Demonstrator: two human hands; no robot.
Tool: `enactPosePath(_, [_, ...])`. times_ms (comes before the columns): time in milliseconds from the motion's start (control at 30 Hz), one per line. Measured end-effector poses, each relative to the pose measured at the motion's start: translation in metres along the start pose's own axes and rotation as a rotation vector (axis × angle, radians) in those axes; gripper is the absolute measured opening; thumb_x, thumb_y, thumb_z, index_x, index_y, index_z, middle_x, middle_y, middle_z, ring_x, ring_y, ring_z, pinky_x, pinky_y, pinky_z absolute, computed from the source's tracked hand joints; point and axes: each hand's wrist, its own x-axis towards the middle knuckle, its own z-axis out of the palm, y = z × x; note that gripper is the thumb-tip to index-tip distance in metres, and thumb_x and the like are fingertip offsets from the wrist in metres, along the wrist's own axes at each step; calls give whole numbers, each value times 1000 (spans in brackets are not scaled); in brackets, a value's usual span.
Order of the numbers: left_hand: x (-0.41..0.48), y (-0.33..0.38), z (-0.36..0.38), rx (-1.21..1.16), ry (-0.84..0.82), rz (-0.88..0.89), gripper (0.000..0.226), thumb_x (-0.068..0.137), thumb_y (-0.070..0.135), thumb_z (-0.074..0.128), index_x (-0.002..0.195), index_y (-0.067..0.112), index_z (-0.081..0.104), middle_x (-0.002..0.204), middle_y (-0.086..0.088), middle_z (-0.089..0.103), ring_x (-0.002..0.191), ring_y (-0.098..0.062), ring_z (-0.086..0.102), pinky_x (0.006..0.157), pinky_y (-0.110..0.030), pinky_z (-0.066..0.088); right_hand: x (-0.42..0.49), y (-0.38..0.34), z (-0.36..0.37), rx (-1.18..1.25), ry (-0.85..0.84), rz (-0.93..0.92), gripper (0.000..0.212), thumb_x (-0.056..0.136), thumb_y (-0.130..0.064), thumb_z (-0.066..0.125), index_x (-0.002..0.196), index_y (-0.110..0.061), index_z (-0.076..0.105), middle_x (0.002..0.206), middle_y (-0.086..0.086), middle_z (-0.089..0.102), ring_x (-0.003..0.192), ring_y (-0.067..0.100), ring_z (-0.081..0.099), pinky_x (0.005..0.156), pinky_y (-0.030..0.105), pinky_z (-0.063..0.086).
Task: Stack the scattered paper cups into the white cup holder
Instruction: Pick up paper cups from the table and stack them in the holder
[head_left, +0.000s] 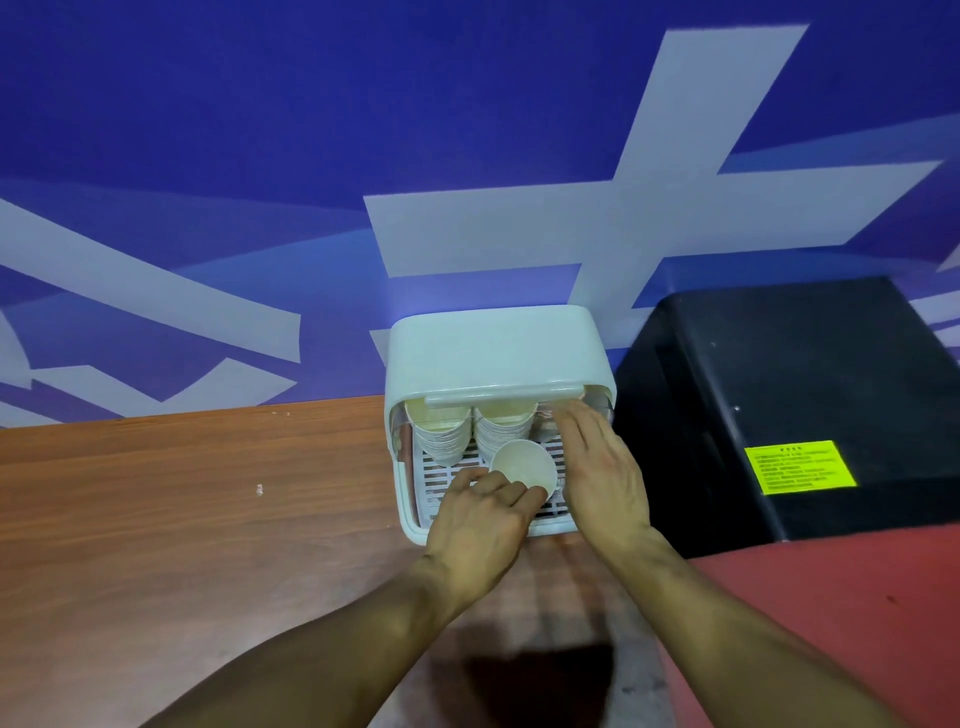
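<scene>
Two cup stacks behind the paper cup; black box beside holder

I am viewing through one wide-angle head-worn camera; it is looking forward and down, sitting close above the white plastic cup holder on the brown wood-grain worktop, facing the blue-and-white wall.

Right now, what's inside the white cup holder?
Two paper cup stacks on its slatted tray, plus a cup the left hand holds. The right hand hides the right side.
</scene>
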Motion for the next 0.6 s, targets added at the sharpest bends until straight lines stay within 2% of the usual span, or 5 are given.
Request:
enactPosePath(100, [6,9,-2,7,8,5,34,60,14,79,90,25,67,69,7,64,70,-20,60,70,-30,47,-11,5,-15,81,-67,126,55,61,11,65,111,-9,61,117,4,61,92,23,61,63,29,51])
enactPosePath(200, [15,20,-8,4,31,22,28,60,17,81,83,25,66,64,6,60,64,-20,57,60,-27,42,-15,8,-20,184,-82,200,34,73,2,64,102,-15,61,115,2,62,73,25,63,53,34,50])
enactPosePath(467, [33,32,-2,-88,30,13,26,61,13,77,80,22,61,65,6,57,67,-19,55,39,-25,37,-16,12,-31,312,36,323,14,86,-12,59,96,-17,68,91,-2,66,65,24,63,57,39,53])
enactPosePath(533, [36,32,0,-112,35,27,9,72,21,65,80,21,62,66,7,56,69,-18,54,37,-24,37,-17,16,-31,316,39,335,15,85,-10,60,96,-16,69,91,-2,66,65,23,63,57,38,53])
enactPosePath(600, [39,31,4,-151,58,33,15,77,26,47,79,20,60,66,7,56,70,-18,54,37,-25,37,-17,20,-31,326,42,335,15,84,-8,60,94,-14,69,90,-2,66,67,22,64,58,36,53])
